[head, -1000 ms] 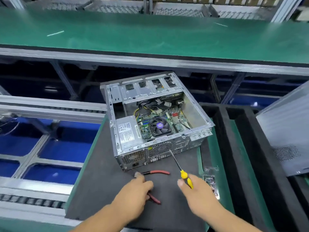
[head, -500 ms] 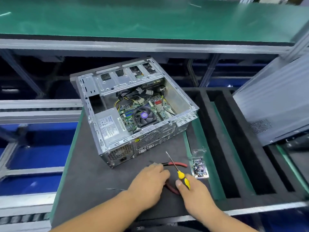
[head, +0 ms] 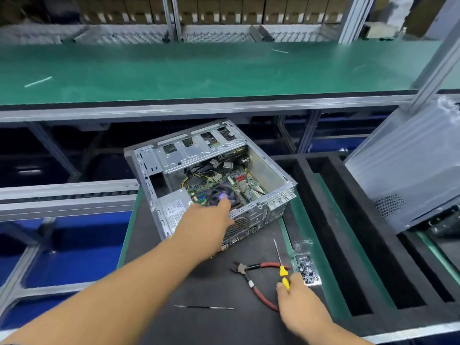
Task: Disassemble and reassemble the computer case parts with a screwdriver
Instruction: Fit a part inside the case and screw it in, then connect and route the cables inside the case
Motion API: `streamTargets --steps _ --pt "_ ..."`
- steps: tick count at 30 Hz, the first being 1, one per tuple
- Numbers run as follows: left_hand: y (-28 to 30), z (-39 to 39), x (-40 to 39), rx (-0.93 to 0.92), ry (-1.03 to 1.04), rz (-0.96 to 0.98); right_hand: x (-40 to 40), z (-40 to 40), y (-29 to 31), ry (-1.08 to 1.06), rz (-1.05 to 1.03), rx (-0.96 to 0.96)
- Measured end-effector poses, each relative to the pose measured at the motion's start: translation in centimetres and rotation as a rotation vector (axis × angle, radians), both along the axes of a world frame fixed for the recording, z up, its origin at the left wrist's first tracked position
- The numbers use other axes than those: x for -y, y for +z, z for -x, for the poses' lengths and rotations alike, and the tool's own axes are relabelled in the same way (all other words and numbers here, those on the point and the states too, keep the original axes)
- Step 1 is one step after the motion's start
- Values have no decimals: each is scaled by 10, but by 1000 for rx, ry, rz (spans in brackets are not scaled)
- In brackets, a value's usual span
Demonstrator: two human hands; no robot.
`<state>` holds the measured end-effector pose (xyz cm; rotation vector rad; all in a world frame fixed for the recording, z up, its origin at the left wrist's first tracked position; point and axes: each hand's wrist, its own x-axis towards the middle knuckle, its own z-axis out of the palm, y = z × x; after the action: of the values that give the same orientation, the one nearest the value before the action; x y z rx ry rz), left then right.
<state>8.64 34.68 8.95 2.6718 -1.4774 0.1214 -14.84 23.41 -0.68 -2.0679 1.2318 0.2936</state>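
Yellow-handled screwdriver (head: 282, 270) is pinched in the right hand (head: 300, 305) at the lower right, same as a second ago, but the left hand (head: 206, 225) has left the red pliers (head: 254, 277) and reached, fingers out and holding nothing, into the open computer case (head: 211, 180) mid-frame, by the fan. Looks like disassembly's starting.

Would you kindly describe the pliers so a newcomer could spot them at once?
Start at the open computer case on the dark foam mat. Just in front of it, nearer the person, the pliers lie flat, handles spread. Their red grips set them apart from the yellow-handled screwdriver that the right hand holds beside them.
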Motion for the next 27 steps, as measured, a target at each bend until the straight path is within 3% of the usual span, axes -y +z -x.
streamTargets --steps 4,10,20,27 --pt "-7 -4 -18 37 -48 104 -4 -5 5 38 60 -38" --pt "-17 -20 -58 100 -226 -3 -6 -6 12 126 160 -28" --pt "-27 -34 -122 -56 -116 56 -15 1 0 340 296 -140" --pt "-24 -33 -123 -91 -104 54 -10 11 -2 265 276 -111"
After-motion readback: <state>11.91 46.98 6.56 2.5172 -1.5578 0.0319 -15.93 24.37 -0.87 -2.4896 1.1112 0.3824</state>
